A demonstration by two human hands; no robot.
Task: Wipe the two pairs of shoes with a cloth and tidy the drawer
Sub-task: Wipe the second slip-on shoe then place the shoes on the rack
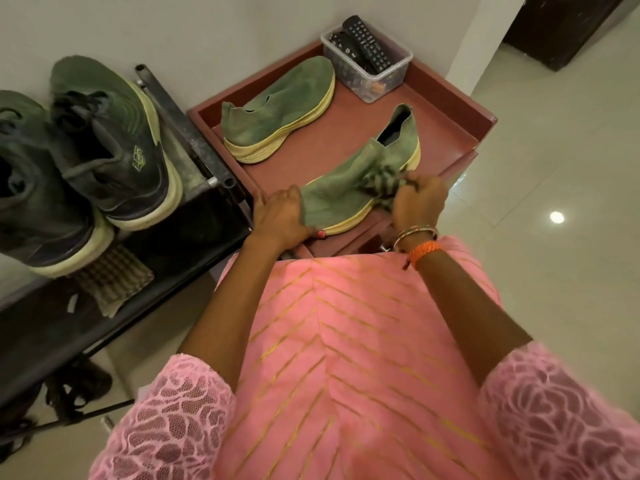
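Two green knit slip-on shoes with yellow soles lie on the reddish-brown drawer top (346, 133). The far shoe (280, 105) lies untouched near the back. My left hand (280, 216) grips the toe end of the near shoe (346, 188). My right hand (417, 199) holds a bunched checked cloth (381, 183) against that shoe's side. A second pair, dark lace-up sneakers (114, 140) with pale soles, stands on the black rack at the left.
A clear plastic box (369, 60) with remote controls sits at the drawer unit's back right corner. A folded checked cloth (110, 278) lies on the rack (194, 133) under the sneakers. More footwear is on the floor below the rack. Pale tiled floor lies to the right.
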